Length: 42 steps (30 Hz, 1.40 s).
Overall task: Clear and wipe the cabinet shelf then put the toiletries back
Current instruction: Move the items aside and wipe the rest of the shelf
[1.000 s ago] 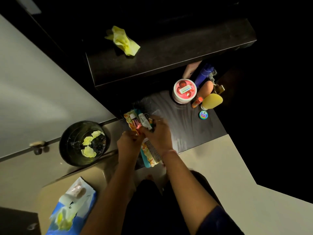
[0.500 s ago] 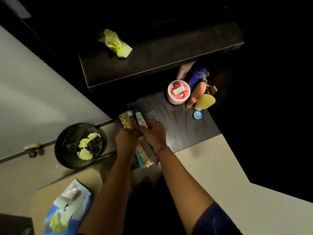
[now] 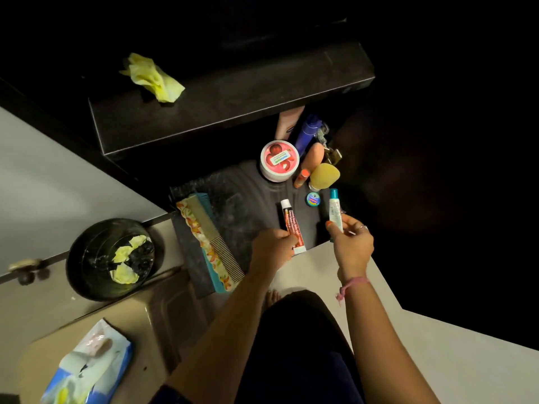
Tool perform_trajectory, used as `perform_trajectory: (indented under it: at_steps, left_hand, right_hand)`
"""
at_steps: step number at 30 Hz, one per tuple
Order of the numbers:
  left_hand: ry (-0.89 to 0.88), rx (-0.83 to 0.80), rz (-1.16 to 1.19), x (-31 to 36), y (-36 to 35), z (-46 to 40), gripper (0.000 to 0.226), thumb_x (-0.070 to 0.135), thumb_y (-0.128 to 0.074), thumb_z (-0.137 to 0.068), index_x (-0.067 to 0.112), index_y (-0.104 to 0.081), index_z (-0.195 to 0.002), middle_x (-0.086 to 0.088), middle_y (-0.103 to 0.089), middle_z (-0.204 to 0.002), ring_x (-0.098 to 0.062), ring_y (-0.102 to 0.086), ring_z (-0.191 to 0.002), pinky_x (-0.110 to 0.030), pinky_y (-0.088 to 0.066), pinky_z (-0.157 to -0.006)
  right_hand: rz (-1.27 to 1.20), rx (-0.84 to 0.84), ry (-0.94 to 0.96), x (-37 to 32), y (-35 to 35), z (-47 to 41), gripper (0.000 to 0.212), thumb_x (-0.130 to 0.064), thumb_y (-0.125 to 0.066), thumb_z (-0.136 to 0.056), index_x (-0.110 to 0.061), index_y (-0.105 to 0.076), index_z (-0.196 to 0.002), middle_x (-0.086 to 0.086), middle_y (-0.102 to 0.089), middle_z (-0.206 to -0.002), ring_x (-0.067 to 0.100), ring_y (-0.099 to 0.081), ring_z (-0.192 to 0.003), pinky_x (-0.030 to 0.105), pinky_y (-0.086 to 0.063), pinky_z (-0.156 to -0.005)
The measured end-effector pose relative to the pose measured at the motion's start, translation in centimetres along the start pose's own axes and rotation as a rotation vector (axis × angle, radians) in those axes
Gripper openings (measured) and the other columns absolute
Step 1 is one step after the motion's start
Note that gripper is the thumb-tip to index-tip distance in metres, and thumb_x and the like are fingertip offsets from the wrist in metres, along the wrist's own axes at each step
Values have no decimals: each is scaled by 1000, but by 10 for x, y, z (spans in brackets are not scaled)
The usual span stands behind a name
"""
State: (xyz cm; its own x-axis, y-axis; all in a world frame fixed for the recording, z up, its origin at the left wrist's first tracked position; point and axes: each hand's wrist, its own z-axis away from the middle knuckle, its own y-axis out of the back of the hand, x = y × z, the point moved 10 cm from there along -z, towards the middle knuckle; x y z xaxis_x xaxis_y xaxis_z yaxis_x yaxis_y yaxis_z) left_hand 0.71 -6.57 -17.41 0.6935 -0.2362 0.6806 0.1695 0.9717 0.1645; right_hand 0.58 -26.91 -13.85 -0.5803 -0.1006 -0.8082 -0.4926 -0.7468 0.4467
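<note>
Wipes, nearest me, in a blue-and-white soft pack (image 3: 87, 365) at lower left, with a round black bin (image 3: 112, 258) holding crumpled yellow tissue just beyond. My left hand (image 3: 272, 247) is curled round the lower end of a red-and-white squeeze tube (image 3: 292, 225), whose white cap points away over the dark lower shelf (image 3: 239, 205). My right hand (image 3: 351, 246) pinches a slim white tube with a teal cap (image 3: 334, 209) between thumb and fingertips, near its base.

I judge both tubes light and soft-walled. They would dent under a hard squeeze, so the stiffer crimped end or the cap shoulder is the place to take hold.

To the left on that shelf lies a long comb on a floral, teal-edged sleeve (image 3: 208, 243). Farther back stand a small round blue tin (image 3: 313, 198), a yellow sponge (image 3: 324, 174), and a white jar with a red fruit-print lid (image 3: 279, 160); the jar looks the heaviest and rigid. Farthest, a crumpled yellow cloth (image 3: 151, 77) rests on the black upper shelf (image 3: 233, 103).
</note>
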Motion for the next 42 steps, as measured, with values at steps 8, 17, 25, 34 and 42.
perform_trajectory:
  at_steps: [8,17,25,34,42]
  left_hand:
    - [18,127,-84,6,-21,-33,22,15,-59,-85,-1,-71,-94,-17,-72,-92,-26,-71,-82,-37,-58,-75]
    - [-89,177,-93,22,-25,-32,21,8,-56,-88,-5,-66,-102,-17,-71,-101,-30,-70,-86,-42,-57,-79]
    - [-236,339,-193,13,55,25,22,20,-53,-92,9,-65,-78,12,-54,-60,5,-51,-54,-12,-36,-56]
    - [-74,578,-83,-80,152,43,24,17,-63,-84,-5,-58,-94,-27,-58,-92,-33,-58,-76,-42,-51,-69]
    - [-85,516,-173,-89,136,31,31,26,-58,-74,-2,-61,-87,-22,-61,-86,-40,-60,-84,-41,-50,-71]
  right_hand:
    - [227,133,137,-3,-13,-22,27,-16,-67,-82,-9,-65,-108,12,-65,-100,25,-63,-88,36,-51,-86]
    - [191,74,208,-8,-14,-12,46,-12,-72,-81,-10,-56,-124,8,-54,-127,16,-57,-113,26,-46,-100]
    - [174,-97,433,-19,-34,46,17,-9,-64,-86,-8,-67,-102,10,-61,-97,0,-56,-72,2,-43,-66]
    - [655,-543,373,25,-151,147,57,-56,-67,-74,-20,-54,-117,-3,-53,-114,15,-55,-101,28,-52,-82]
    - [769,-528,416,25,-166,151,31,-32,-56,-89,-15,-62,-114,9,-59,-113,29,-57,-104,36,-50,-85]
